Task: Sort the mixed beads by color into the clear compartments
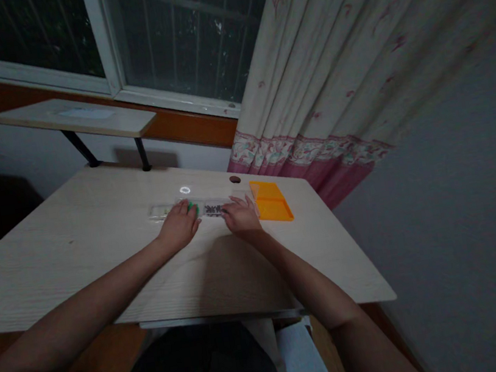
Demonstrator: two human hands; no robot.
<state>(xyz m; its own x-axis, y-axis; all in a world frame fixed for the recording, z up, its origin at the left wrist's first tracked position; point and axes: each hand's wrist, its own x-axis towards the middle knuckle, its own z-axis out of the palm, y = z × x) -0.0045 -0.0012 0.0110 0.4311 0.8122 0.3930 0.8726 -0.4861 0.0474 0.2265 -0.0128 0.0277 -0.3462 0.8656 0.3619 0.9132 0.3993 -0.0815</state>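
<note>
A long clear plastic compartment box point(159, 212) lies on the pale wooden table point(99, 244), holding small dark and green pieces. My left hand point(180, 224) rests on its middle part, fingers curled down over it beside something green. My right hand point(241, 214) lies on the box's right end, fingers bent and touching it. An orange flat tray point(271, 201) sits just right of my right hand. The dim light hides what, if anything, the fingers pinch.
A small bright ring of light point(184, 190) and a dark round spot point(235, 179) lie behind the box. A shelf on black brackets point(77, 119) stands under the window. A flowered curtain point(329, 76) hangs at the right, close to the table corner.
</note>
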